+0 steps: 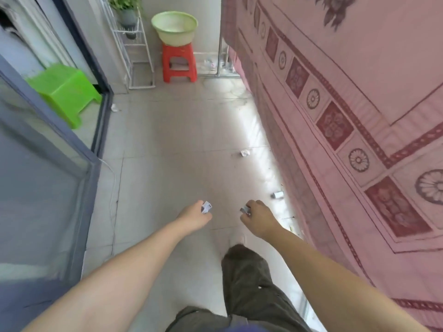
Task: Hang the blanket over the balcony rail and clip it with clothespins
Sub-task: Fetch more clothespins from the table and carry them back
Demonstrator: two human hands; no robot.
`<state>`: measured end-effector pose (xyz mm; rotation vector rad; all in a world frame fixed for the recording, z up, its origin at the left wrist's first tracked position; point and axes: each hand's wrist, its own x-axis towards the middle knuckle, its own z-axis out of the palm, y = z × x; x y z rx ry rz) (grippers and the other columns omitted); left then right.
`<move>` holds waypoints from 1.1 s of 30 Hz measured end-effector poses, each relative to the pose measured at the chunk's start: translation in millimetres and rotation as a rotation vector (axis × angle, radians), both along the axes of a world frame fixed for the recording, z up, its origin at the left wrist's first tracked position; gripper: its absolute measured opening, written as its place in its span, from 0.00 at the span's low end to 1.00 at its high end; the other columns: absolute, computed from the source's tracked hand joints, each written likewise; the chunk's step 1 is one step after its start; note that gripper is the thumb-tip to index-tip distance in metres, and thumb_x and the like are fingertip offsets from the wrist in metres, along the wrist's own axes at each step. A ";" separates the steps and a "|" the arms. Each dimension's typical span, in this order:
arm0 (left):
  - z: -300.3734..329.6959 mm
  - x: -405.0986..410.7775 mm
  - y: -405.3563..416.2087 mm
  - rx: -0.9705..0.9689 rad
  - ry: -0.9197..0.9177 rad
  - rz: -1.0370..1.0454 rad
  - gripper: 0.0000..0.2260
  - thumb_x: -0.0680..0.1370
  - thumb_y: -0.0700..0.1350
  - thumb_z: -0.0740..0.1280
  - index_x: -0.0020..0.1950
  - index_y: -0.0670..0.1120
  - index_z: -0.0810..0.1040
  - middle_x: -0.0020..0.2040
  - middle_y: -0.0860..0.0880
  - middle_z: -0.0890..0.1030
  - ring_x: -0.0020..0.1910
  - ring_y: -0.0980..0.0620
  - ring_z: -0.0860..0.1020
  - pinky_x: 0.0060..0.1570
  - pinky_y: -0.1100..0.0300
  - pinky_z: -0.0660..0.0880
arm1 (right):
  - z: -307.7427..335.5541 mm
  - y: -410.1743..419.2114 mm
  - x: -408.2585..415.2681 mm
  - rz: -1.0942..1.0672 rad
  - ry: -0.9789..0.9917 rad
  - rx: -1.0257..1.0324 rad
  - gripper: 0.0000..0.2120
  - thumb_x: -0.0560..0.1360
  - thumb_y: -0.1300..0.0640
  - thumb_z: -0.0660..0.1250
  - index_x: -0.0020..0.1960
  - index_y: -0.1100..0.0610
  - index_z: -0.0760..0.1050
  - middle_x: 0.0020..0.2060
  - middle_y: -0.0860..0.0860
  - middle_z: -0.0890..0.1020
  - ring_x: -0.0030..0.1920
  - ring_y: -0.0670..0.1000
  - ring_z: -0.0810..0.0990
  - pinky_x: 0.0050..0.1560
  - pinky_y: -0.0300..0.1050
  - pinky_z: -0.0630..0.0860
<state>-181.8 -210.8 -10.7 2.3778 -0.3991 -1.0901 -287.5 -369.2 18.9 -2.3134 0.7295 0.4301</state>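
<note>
So the pink blanket (347, 116) with the dark red flower-and-square border is already draped down the whole right side of the view, hanging almost to the tiled floor (182, 144). The rail itself is hidden under the cloth, so I can't say exactly how it sits up there.

Both arms are stretched out low in front, over the floor. The left hand (195, 218) has its grip closed around a small pale clothespin (206, 207), which sticks out past the fingertips. The right hand (257, 218) is pinching a second, greyer clothespin (244, 210) between thumb and fingers, pointing left toward the other one. The two hands are near each other but not touching, and neither is on the blanket; the right one is closer to it.

There's some small stuff scattered on the floor: a white-ish bit (278, 194) right near the blanket's lower edge just beyond the right hand, another crumpled white scrap (245, 153) further up, and one (114, 107) by the door frame on the left. Too blurry to tell what they are.

At the far end there's a red stool (179, 63) with a pale green basin (174, 27) sitting on top, a white wire rack (134, 49) beside it holding a potted plant (127, 10), and a bright green stool (66, 92) behind the glass door (36, 188) on the left. One leg in dark olive trousers (249, 283) shows at the bottom.
</note>
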 end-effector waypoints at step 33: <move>94.5 812.1 -236.9 -0.151 -0.111 0.011 0.12 0.74 0.40 0.61 0.33 0.50 0.62 0.32 0.52 0.67 0.31 0.54 0.65 0.31 0.59 0.60 | 41.6 -244.2 807.5 -0.215 -0.159 0.243 0.18 0.78 0.42 0.52 0.57 0.52 0.70 0.39 0.51 0.79 0.30 0.50 0.77 0.37 0.42 0.72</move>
